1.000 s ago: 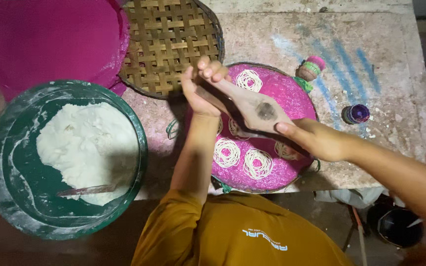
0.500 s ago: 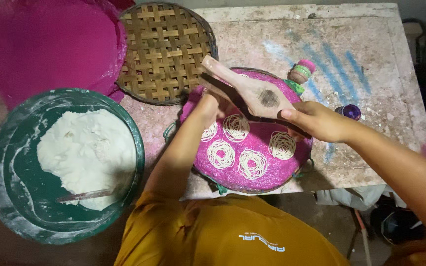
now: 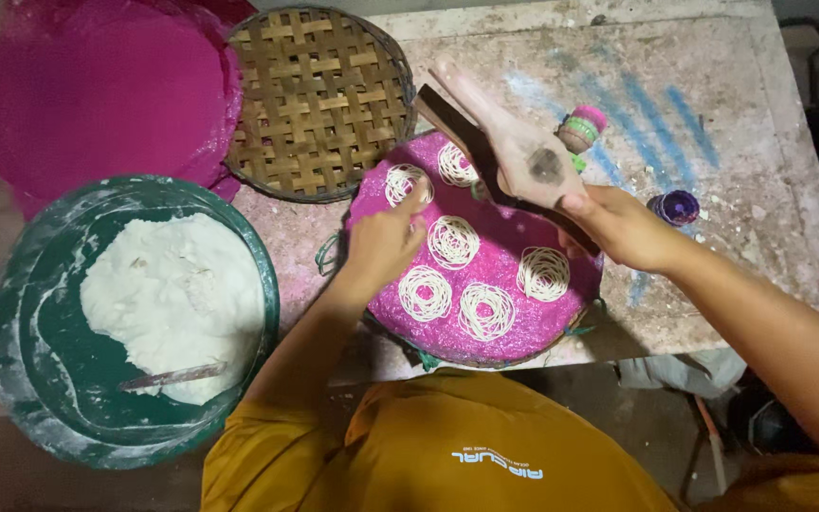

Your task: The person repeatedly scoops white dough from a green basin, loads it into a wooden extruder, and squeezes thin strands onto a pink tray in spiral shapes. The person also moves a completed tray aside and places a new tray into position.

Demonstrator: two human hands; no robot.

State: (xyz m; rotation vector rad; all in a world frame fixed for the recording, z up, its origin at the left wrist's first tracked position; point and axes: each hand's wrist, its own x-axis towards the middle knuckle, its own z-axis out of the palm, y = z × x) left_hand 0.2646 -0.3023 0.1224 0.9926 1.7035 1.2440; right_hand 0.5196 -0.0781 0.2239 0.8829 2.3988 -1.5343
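Desk (image 3: 713, 85): rough mottled stone, blue smears. Green basin (image 3: 11, 313) at left, heaped with soft white dough (image 3: 177, 294), a stick lying in it. Woven bamboo tray (image 3: 319, 100) is bare.

Change: wooden press (image 3: 514, 152) has swung up off the pink mat (image 3: 523, 303) and now tilts over its far edge, right hand (image 3: 623, 228) with fingers wrapped round the near handle. Left hand (image 3: 381, 246) has let go of the press and dropped to the mat, fingers loosely curled, tips at one coil. Six thin-stranded white noodle coils (image 3: 485, 311) now show, round and lacy, set apart on the glittery mat. Judgement: pressing paused, coil being tidied.
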